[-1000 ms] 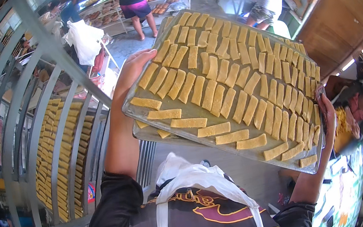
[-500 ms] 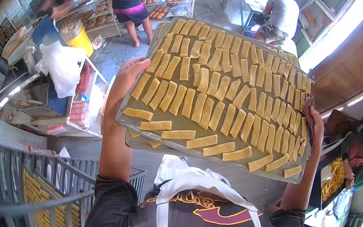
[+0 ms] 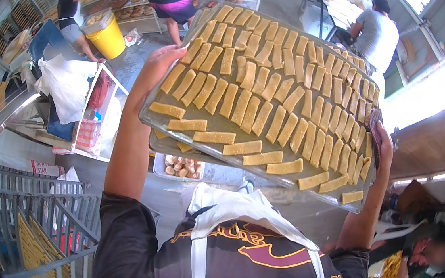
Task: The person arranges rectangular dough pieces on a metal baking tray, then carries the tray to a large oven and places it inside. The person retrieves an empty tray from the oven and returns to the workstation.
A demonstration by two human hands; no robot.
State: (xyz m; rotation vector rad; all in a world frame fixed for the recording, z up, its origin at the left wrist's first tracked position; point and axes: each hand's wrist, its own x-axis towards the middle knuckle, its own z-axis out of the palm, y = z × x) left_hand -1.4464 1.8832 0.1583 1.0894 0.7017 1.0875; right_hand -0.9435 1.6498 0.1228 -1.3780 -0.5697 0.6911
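Left hand [image 3: 164, 62] and right hand [image 3: 383, 142] grip opposite sides of a wide, rectangular, grey metal tray [image 3: 324, 194] raised between them.
Stiff and probably heavy when loaded, it calls for a firm, level hold near the middle of each short side; the metal looks slick. Beneath it, nearer the left hand, juts a second metal tray [image 3: 172, 144]. Fingers curl around the rim on both sides, their undersides hidden, the right with a dark reddish cloth [image 3: 374, 119]. Tan, flat, dough-like strips [image 3: 276, 124] between the hands look soft, likely to slide if tipped.
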